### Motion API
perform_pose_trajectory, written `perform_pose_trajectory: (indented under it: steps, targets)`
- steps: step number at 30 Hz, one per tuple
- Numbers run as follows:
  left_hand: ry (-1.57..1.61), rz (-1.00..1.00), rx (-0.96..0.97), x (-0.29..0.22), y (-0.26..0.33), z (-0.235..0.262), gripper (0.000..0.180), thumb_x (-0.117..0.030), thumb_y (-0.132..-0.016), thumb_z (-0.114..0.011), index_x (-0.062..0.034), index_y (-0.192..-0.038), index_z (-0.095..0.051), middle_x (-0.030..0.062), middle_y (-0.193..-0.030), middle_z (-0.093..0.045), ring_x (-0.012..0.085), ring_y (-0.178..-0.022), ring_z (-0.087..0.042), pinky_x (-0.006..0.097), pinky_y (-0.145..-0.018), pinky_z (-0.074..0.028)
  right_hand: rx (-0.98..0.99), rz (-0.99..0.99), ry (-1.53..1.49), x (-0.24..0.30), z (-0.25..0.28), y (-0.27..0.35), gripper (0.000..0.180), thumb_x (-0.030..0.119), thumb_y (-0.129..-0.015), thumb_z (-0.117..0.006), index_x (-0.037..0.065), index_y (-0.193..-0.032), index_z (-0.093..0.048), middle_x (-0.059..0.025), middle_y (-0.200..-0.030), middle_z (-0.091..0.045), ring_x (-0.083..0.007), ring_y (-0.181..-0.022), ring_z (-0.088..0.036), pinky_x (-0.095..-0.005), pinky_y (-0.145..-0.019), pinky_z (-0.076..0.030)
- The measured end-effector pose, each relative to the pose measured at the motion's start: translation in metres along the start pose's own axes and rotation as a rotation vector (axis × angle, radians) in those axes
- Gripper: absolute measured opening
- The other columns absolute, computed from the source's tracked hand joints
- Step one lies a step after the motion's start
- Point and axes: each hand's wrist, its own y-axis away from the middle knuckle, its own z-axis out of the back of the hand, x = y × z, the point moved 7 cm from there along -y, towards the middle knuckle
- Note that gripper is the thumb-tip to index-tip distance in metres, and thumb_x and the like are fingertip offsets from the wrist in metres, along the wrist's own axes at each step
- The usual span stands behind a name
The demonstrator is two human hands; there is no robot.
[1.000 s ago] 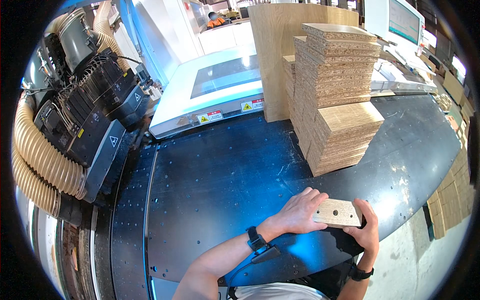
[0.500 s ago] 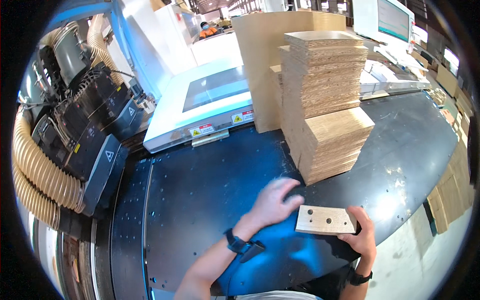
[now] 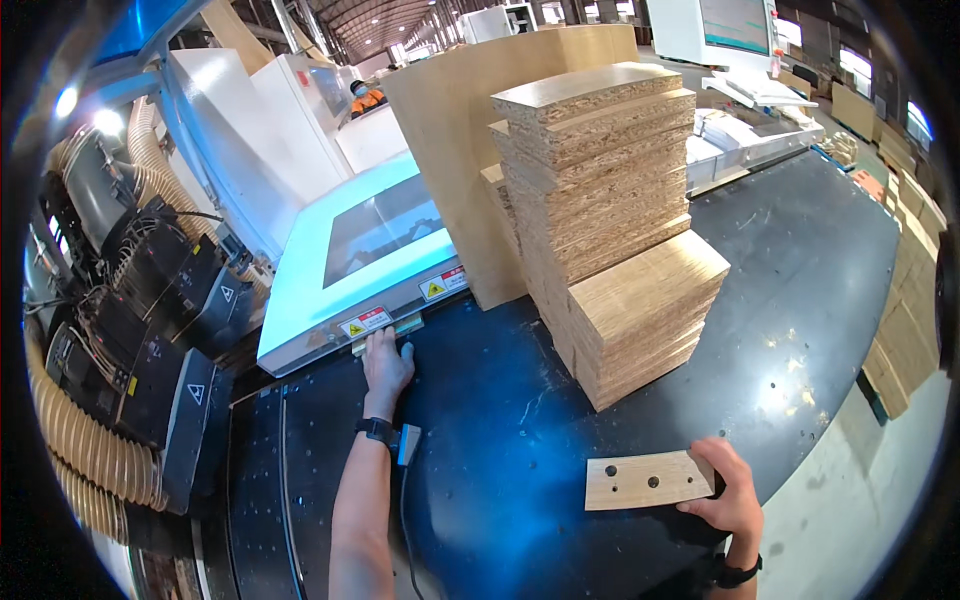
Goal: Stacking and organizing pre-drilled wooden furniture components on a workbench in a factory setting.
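My right hand (image 3: 733, 490) grips the right end of a small pale wooden board (image 3: 640, 481), thumb on the near edge and fingers over the far edge. Its upper face shows several drilled holes of different sizes. My left hand (image 3: 387, 368) is stretched far forward to the front edge of the white machine cover (image 3: 290, 330). The fingers are extended and the thumb stands apart. At the fingertips, a wood strip (image 3: 410, 324) sticks out from under that cover, partly hidden by the hand. Whether the fingers touch it is hard to tell.
A tall stack of particleboard panels (image 3: 640, 300) stands on the dark table (image 3: 800, 260), with a large upright board (image 3: 440, 150) behind it. Drill units with ribbed hoses (image 3: 90, 440) are at the left. A monitor (image 3: 735, 25) is at the back right; a person (image 3: 365, 97) is far off.
My left hand has moved left and forward, from beside the drilled board to the machine cover's edge. My right hand keeps holding the board. The view has shifted.
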Motion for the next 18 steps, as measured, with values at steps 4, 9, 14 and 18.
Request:
perform_pose_trajectory:
  steps: [4,9,14,18]
  targets:
    - [-0.007,-0.045,-0.010,0.002,0.004,-0.008,0.036,-0.022,-0.090,-0.071,-0.0059,-0.122,-0.065,0.0149,-0.123,-0.066,0.0366,-0.123,-0.058,0.055,-0.100,-0.045,0.013,0.003,0.021,-0.002,-0.001,0.000,0.090,0.016,-0.045,-0.101,0.003,-0.128,-0.066,-0.0180,-0.125,-0.066,-0.0383,-0.111,-0.066,-0.0424,-0.094,-0.054]
    - [0.003,-0.141,0.162,-0.053,0.051,0.035,0.033,-0.016,-0.086,-0.074,-0.0076,-0.117,-0.069,0.0151,-0.118,-0.069,0.0375,-0.116,-0.062,0.051,-0.097,-0.048,0.009,0.003,0.009,-0.002,0.001,-0.001,0.090,0.016,-0.045,-0.100,0.003,-0.127,-0.066,-0.0178,-0.124,-0.066,-0.0391,-0.111,-0.066,-0.0429,-0.094,-0.054]
    - [0.073,-0.242,0.147,-0.084,0.097,0.077,0.050,-0.018,-0.076,-0.082,-0.0069,-0.124,-0.070,0.0195,-0.125,-0.067,0.0406,-0.123,-0.058,0.048,-0.107,-0.046,-0.004,0.004,0.035,0.003,0.002,-0.001,0.090,0.016,-0.046,-0.100,0.004,-0.128,-0.066,-0.0171,-0.125,-0.066,-0.0395,-0.112,-0.066,-0.0426,-0.094,-0.054]
    - [0.163,-0.273,0.141,-0.068,0.108,0.074,0.055,-0.019,-0.075,-0.085,-0.0061,-0.126,-0.069,0.0197,-0.137,-0.064,0.0412,-0.130,-0.055,0.051,-0.110,-0.044,-0.002,-0.021,0.033,0.010,0.004,-0.001,0.088,0.016,-0.049,-0.099,0.007,-0.130,-0.066,-0.0153,-0.127,-0.065,-0.0385,-0.113,-0.066,-0.0424,-0.095,-0.054]
